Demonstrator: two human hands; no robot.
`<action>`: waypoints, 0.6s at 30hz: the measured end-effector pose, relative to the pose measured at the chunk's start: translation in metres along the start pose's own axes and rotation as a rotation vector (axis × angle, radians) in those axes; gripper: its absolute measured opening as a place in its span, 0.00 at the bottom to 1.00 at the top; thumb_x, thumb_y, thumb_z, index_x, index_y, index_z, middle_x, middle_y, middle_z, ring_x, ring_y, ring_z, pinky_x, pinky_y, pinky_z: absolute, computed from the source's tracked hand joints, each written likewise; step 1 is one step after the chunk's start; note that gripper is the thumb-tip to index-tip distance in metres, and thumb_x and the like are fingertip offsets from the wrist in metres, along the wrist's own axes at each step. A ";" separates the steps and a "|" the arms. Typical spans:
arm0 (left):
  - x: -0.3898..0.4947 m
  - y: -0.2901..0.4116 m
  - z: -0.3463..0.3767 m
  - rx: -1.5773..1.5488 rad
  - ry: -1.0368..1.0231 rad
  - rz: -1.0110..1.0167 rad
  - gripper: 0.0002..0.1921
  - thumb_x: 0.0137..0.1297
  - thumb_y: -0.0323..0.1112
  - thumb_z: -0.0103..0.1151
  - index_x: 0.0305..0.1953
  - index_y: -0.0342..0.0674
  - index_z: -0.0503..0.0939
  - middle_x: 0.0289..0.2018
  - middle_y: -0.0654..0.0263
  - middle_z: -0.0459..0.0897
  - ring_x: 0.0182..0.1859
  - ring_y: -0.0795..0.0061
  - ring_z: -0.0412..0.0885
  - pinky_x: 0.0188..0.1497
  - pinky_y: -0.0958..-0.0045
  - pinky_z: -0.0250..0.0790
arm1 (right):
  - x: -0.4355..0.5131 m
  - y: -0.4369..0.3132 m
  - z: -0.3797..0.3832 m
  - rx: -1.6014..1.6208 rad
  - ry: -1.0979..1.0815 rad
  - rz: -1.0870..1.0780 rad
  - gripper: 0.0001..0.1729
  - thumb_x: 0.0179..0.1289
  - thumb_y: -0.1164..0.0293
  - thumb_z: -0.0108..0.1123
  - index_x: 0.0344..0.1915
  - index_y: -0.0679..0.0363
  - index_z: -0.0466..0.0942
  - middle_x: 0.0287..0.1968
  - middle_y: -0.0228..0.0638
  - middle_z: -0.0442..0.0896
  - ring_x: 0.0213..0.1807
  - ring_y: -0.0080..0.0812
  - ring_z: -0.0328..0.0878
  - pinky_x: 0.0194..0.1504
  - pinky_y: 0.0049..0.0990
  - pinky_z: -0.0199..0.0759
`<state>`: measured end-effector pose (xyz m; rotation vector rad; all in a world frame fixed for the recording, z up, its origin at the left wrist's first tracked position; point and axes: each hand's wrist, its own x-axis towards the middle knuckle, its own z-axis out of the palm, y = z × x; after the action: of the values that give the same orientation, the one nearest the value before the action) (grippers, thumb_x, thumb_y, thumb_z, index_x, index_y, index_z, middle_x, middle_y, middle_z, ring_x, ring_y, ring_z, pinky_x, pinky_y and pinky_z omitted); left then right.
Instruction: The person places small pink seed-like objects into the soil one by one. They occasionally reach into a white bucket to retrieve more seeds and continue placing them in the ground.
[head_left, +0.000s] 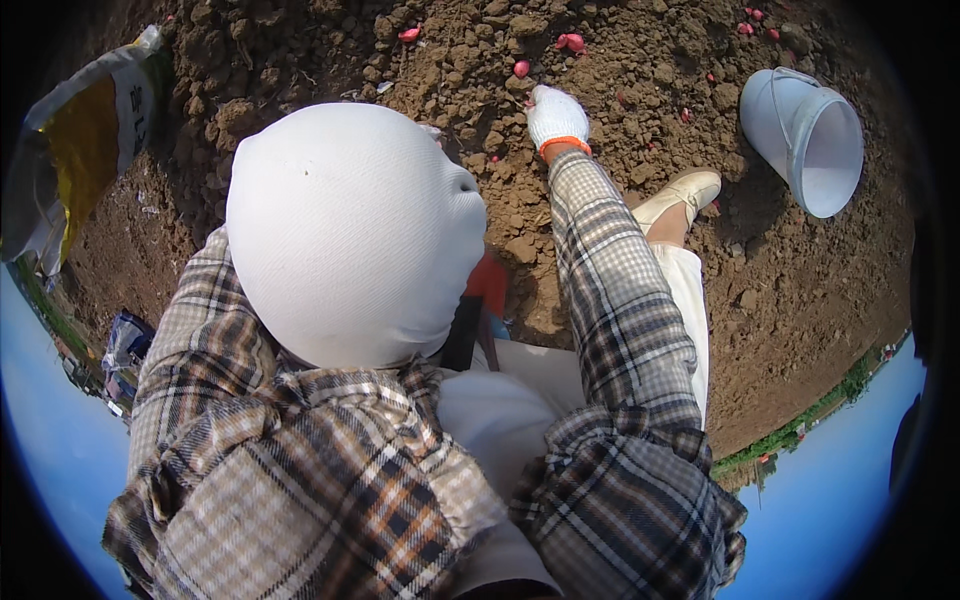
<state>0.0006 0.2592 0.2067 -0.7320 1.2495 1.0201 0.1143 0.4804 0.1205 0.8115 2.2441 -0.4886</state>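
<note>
My right hand (557, 118), in a white knit glove with an orange cuff, reaches down to the cloddy brown soil (442, 75). Its fingers are curled with the tips turned away from me. A trace of pink shows at the fingertips; whether they grip it is unclear. Just beyond lies a round pink clove-like piece (521, 68), with a pair of larger pink pieces (571, 43) farther up. My left hand is out of view, as a large rounded form under white cloth (352, 232) covers the end of the left plaid sleeve (187, 315).
A white plastic bucket (772, 127) lies tipped on its side at right, its mouth towards me. A beige shoe (686, 191) rests beside my right forearm. A yellow and white printed sack (97, 127) stands at far left. More pink pieces (745, 28) dot the soil.
</note>
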 end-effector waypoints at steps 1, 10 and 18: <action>-0.001 0.001 -0.002 0.029 -0.040 -0.004 0.10 0.71 0.31 0.59 0.30 0.39 0.74 0.18 0.66 0.75 0.16 0.81 0.69 0.14 0.75 0.55 | -0.004 -0.004 -0.006 -0.021 -0.017 -0.018 0.16 0.67 0.61 0.60 0.49 0.57 0.82 0.49 0.47 0.84 0.51 0.51 0.81 0.52 0.46 0.75; -0.008 0.003 0.002 -0.065 0.062 -0.006 0.11 0.71 0.31 0.58 0.29 0.39 0.72 0.17 0.68 0.72 0.15 0.81 0.69 0.14 0.77 0.56 | -0.030 -0.019 -0.048 0.509 0.210 0.046 0.28 0.66 0.50 0.60 0.57 0.58 0.80 0.53 0.45 0.85 0.53 0.45 0.83 0.56 0.37 0.74; -0.011 -0.019 -0.013 0.559 0.016 0.715 0.11 0.70 0.31 0.60 0.28 0.40 0.73 0.19 0.68 0.75 0.17 0.81 0.71 0.17 0.78 0.61 | -0.004 -0.036 -0.042 0.470 0.125 0.117 0.32 0.62 0.50 0.62 0.58 0.60 0.79 0.50 0.44 0.86 0.51 0.44 0.84 0.55 0.37 0.74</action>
<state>0.0131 0.2378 0.2131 0.1655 1.7602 1.1369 0.0725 0.4750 0.1566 1.2307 2.2052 -0.9517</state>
